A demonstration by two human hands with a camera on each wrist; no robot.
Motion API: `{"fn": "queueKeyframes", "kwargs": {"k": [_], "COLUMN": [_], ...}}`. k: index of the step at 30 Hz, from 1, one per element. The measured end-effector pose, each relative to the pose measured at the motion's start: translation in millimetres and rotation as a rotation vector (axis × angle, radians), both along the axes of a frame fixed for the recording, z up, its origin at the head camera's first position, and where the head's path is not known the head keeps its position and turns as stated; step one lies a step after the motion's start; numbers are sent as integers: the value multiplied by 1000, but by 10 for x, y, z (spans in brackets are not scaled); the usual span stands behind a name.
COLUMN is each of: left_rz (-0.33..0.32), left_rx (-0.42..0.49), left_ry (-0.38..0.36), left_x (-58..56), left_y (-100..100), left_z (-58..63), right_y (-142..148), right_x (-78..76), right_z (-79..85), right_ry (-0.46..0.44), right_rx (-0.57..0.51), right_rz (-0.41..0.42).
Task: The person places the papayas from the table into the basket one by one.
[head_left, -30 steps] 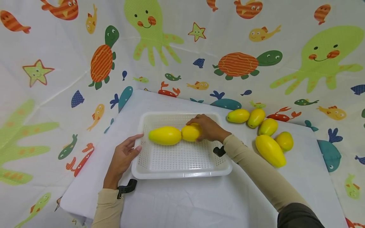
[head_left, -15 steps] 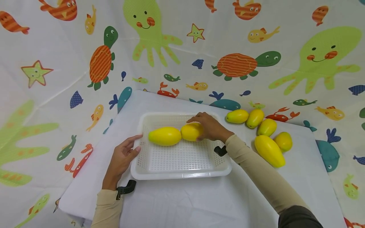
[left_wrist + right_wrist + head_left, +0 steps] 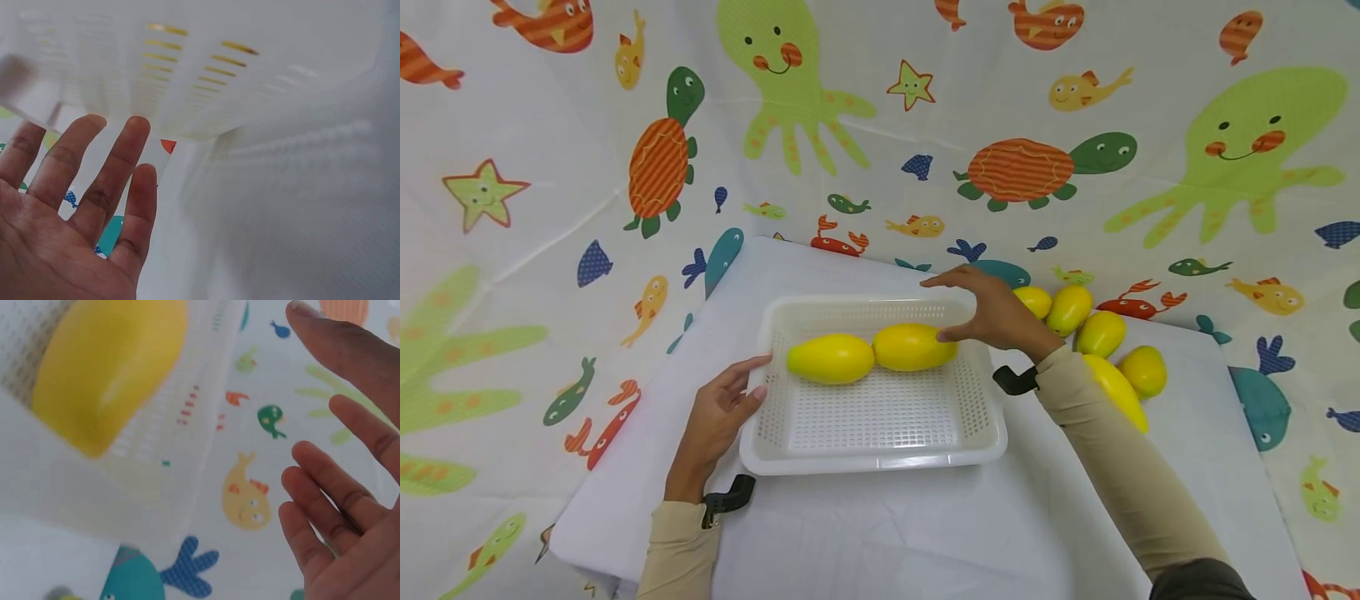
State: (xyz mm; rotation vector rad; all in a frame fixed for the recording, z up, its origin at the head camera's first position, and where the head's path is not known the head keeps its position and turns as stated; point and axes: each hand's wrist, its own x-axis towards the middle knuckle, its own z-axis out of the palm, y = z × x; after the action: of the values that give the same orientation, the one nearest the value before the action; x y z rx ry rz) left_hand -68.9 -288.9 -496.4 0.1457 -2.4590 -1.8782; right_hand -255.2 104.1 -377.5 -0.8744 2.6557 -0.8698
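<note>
A white plastic basket [image 3: 872, 427] with perforated walls sits on the table, holding two yellow mango-like fruits end to end: a left one [image 3: 831, 358] and a right one [image 3: 915, 347]. My left hand [image 3: 718, 421] has its fingertips at the basket's left rim; in the left wrist view, straight fingers [image 3: 115, 169] reach up to the slotted wall [image 3: 281, 100]. Over the right rim is my right hand [image 3: 1000, 312], fingers spread and holding nothing. The right wrist view shows this hand [image 3: 356, 562] apart from the fruit [image 3: 112, 369] in the basket.
Several more yellow fruits [image 3: 1101, 333] lie on the table to the right, partly behind my right hand and sleeve. The table wears a white cloth [image 3: 865, 533]. A curtain [image 3: 917, 125] printed with sea animals hangs behind and to the left.
My right hand has let go of the right fruit in the basket and moved right, its fingers opening. The fruit stays beside the left one. My left hand keeps its place at the rim.
</note>
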Motion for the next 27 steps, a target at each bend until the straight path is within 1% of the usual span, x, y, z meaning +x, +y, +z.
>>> {"fn": "queueKeyframes", "kwargs": {"k": [5, 8, 12, 19, 27], "left_rz": [5, 10, 4, -7, -14], "left_rx": [1, 3, 13, 17, 13], "left_ry": [-1, -3, -2, 4, 0], "left_x": [6, 11, 20, 23, 25], "left_y": [-6, -7, -4, 3, 8], "left_z": [2, 6, 19, 35, 47], "right_y": [244, 401, 610, 905, 1117], "right_x": [-117, -204, -330, -495, -646], "right_z": [49, 38, -20, -153, -316], "right_ry": [15, -14, -60, -136, -168], "right_rx": [-66, -118, -147, -130, -130], "right_rz": [-46, -85, -132, -194, -235]}}
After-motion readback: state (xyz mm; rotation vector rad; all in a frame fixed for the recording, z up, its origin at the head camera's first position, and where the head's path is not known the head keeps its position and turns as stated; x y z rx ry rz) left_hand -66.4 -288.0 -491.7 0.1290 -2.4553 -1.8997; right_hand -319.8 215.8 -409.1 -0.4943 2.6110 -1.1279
